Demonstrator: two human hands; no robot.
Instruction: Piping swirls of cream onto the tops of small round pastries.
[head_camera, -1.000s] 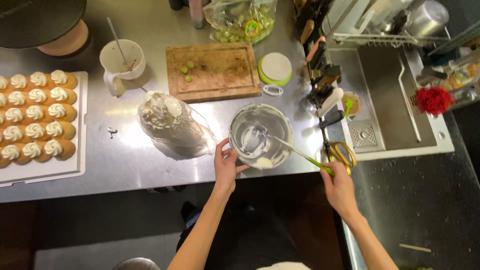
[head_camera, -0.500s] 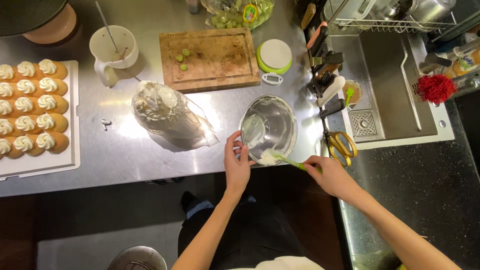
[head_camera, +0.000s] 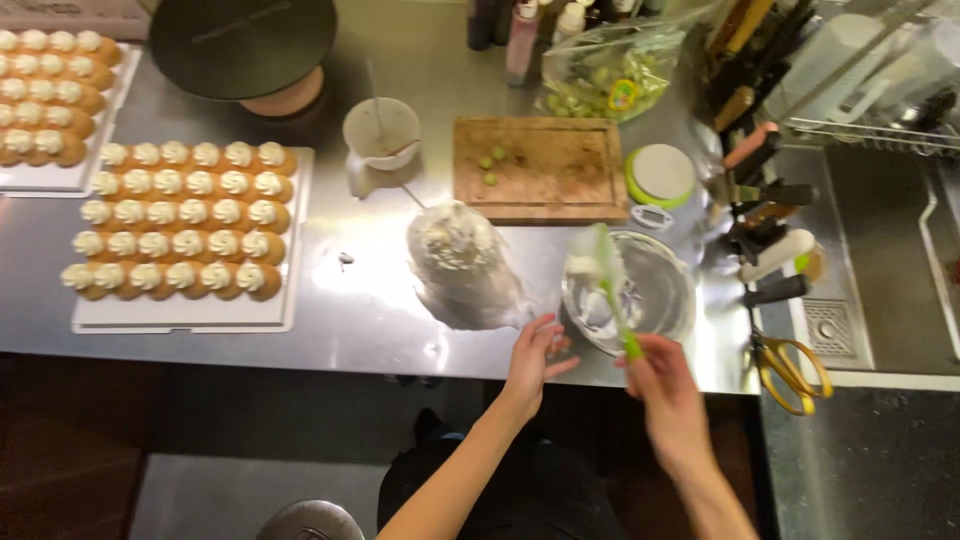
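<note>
Head view: a spatula (head_camera: 607, 285) is gripped in the right hand (head_camera: 662, 385), blade raised over the bowl (head_camera: 630, 297). The left hand (head_camera: 535, 358), fingers loose, rests by the rim beside the piping bag (head_camera: 460, 260). Scraping seems best done with the bowl steadied.

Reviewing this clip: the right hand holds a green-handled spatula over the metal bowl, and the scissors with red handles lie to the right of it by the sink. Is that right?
Not quite. In the head view the scissors have yellow handles, not red. The rest stands: the right hand holds the green-handled spatula over the metal bowl, and the scissors lie to its right by the sink.
</note>
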